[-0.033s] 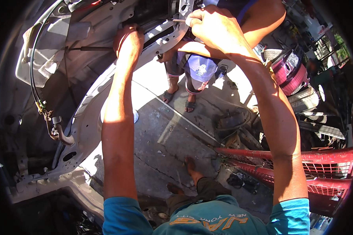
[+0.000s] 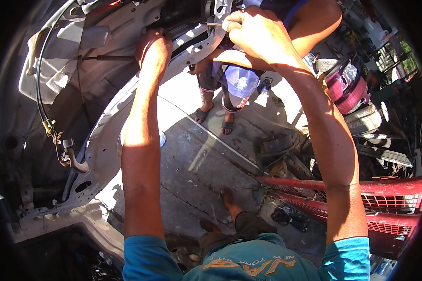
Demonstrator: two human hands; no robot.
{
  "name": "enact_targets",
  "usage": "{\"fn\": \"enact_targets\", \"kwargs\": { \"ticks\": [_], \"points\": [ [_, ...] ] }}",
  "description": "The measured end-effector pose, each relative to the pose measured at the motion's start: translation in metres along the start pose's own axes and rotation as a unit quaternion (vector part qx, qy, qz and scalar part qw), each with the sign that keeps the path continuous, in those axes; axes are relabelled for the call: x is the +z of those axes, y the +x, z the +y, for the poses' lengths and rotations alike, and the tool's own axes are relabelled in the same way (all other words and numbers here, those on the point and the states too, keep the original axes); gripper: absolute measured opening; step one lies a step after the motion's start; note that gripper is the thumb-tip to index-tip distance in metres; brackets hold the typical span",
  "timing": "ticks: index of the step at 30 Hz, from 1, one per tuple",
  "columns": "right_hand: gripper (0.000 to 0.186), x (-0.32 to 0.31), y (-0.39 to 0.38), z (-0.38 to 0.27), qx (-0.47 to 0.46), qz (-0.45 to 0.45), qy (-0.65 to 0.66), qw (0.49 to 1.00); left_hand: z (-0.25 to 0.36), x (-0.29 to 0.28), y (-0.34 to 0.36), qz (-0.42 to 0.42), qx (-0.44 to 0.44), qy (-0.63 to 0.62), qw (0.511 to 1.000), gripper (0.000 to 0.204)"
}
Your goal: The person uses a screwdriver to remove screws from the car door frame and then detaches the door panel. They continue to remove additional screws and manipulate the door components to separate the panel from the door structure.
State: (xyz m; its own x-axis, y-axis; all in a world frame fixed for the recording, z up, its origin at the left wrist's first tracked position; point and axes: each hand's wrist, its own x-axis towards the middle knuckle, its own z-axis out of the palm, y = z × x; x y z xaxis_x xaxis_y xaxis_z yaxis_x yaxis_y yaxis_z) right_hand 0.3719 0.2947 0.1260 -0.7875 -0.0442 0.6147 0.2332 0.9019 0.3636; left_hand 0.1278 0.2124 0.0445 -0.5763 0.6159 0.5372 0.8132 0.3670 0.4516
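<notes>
My right hand [image 2: 258, 33] is closed, pinching a thin metal rod [image 2: 214, 24] that points left to a bracket at the top of the car body. What the rod's far end touches is too small to tell. My left hand [image 2: 154, 50] is curled at the inner side of the pale curved car body panel [image 2: 103, 152]. Its fingers are bent out of sight, and whatever they may grip is hidden. Just beyond my right hand, a co-worker's arm [image 2: 316, 21] reaches toward the same bracket area, with their other hand [image 2: 201, 65] lower down beside the panel.
A black cable [image 2: 41, 89] and a rusty hinge-like arm [image 2: 72, 157] hang at the left, inside the body. The co-worker's sandalled foot [image 2: 227, 126] is on the concrete. Red mesh grilles [image 2: 384, 187] stand at the right, near a pile of parts and a dark red bag-like bundle [image 2: 347, 89].
</notes>
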Motion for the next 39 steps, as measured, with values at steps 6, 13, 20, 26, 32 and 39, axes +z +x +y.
{"fn": "enact_targets", "kwargs": {
  "ticks": [6, 13, 20, 26, 32, 39],
  "points": [
    [0.029, 0.03, -0.002, -0.001, 0.115, -0.046, -0.022, 0.992, -0.001, 0.001, 0.014, -0.014, -0.029, -0.02, 0.999, 0.028],
    [0.03, 0.011, 0.002, -0.018, 0.306, -0.107, 0.154, 0.933, -0.015, 0.008, 0.024, -0.012, -0.005, -0.006, 1.0, 0.032],
    [0.03, 0.025, -0.006, -0.01, 0.268, -0.047, 0.142, 0.952, -0.008, -0.001, 0.026, 0.007, 0.089, 0.132, 0.987, 0.039],
    [0.017, 0.023, -0.009, -0.011, 0.161, 0.005, 0.101, 0.982, -0.018, -0.008, 0.027, 0.12, 0.237, 0.192, 0.945, 0.029],
    [0.016, 0.019, -0.003, -0.016, 0.19, -0.02, 0.05, 0.98, -0.014, -0.007, 0.03, 0.017, 0.136, 0.184, 0.973, 0.048],
    [0.015, 0.009, -0.004, -0.018, 0.183, -0.024, 0.053, 0.981, -0.01, -0.006, 0.028, -0.014, 0.09, 0.167, 0.982, 0.043]
  ]
}}
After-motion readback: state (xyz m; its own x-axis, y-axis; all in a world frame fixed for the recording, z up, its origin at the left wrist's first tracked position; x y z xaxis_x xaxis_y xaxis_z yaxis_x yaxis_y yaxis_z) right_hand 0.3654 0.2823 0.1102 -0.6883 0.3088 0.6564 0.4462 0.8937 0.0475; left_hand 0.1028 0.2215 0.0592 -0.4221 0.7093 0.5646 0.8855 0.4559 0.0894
